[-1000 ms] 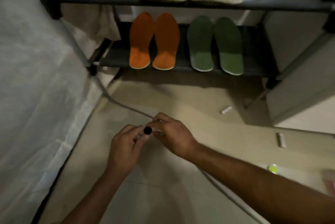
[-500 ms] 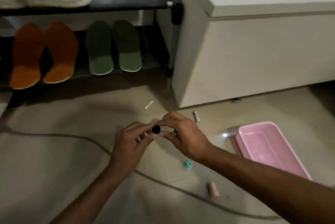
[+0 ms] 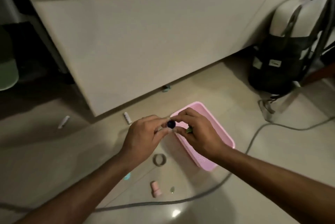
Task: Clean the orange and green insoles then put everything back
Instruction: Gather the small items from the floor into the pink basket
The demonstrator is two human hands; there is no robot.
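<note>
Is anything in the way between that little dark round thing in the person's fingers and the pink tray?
Nothing visible. The left hand and right hand pinch the small dark round object over the near corner of the pink plastic tray, with only air beneath it.

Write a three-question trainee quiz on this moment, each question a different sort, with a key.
1. True or false: both hands pinch the small dark round object.
2. The pink tray lies: A) on the white cabinet, B) on the floor under the right hand, C) on the backpack.
3. Fill in: the grey cable runs across the floor on the ____ side of the tray.

Key:
1. True; the left hand and the right hand meet on it.
2. B.
3. Right.
</note>
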